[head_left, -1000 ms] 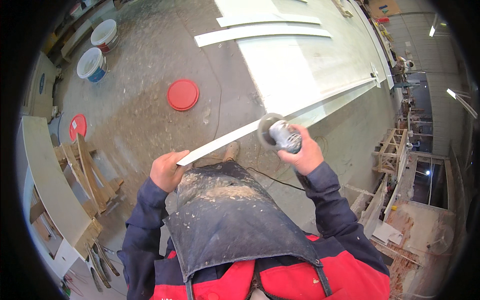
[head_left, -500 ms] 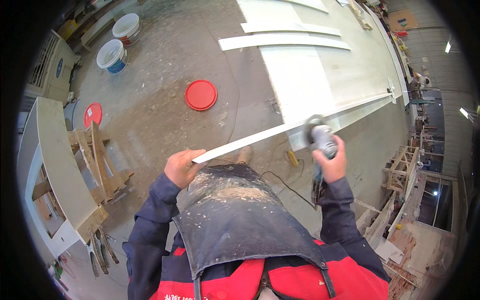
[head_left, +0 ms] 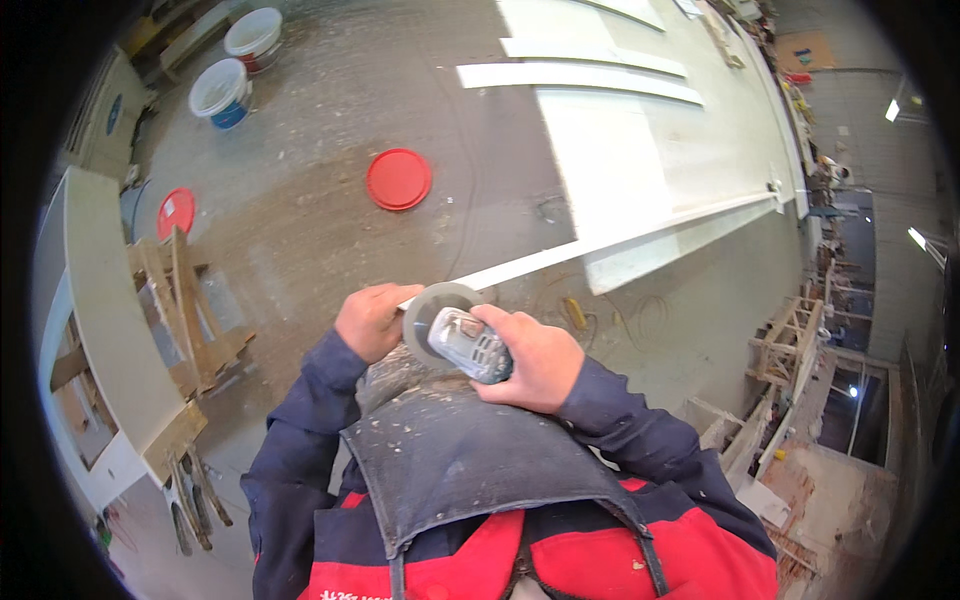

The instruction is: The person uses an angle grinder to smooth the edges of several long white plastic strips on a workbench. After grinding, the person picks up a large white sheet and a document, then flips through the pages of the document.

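left grip: your left hand point(head_left: 372, 323) pinches the white strip's point(head_left: 525, 265) near end | right grip: your right hand point(head_left: 538, 362) wraps the grinder point(head_left: 468, 345) | position: grinder beside left hand, strip slanting away | handling: strip likely light, flexible; grinder likely heavier, rigid; grasp body, clear of disc point(head_left: 424, 320)

White lettering point(head_left: 352, 596) on the jacket point(head_left: 470, 560) and, apparently, a blue oval label point(head_left: 114, 114) on a pale panel point(head_left: 106, 150) cannot be read.
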A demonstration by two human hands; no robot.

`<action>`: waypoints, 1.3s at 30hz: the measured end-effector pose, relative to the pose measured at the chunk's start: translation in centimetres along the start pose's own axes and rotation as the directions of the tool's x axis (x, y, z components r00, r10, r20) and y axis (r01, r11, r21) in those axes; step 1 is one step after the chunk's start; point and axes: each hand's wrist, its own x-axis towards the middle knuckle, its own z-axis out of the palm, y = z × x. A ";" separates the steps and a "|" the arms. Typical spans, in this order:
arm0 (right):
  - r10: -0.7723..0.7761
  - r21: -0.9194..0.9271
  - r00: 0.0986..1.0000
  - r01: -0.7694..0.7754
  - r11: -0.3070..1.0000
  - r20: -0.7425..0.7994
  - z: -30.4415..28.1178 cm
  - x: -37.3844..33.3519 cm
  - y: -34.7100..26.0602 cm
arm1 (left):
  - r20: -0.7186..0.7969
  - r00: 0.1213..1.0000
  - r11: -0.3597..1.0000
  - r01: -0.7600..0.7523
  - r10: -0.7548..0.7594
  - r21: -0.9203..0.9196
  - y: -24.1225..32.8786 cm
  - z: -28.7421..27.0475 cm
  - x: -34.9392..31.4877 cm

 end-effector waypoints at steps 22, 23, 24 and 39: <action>0.579 0.321 0.533 -0.501 0.804 -0.617 -10.8 -7.2 28.4 | 0.026 0.993 0.982 0.114 -0.119 0.152 0.6 -0.6 -0.5; 0.571 0.332 0.503 -0.489 0.807 -0.648 -10.9 -7.5 30.0 | 0.039 0.989 0.981 0.136 -0.143 0.139 0.7 -0.7 -0.5; 0.594 0.362 0.470 -0.495 0.790 -0.653 -11.1 -8.0 30.6 | 0.048 0.985 0.979 0.160 -0.167 0.123 0.7 -0.7 -0.4; -0.010 -0.026 0.976 0.005 1.000 -0.219 -1.4 0.0 3.6 | 0.242 0.878 0.900 0.435 -0.414 -0.036 1.4 -1.9 1.6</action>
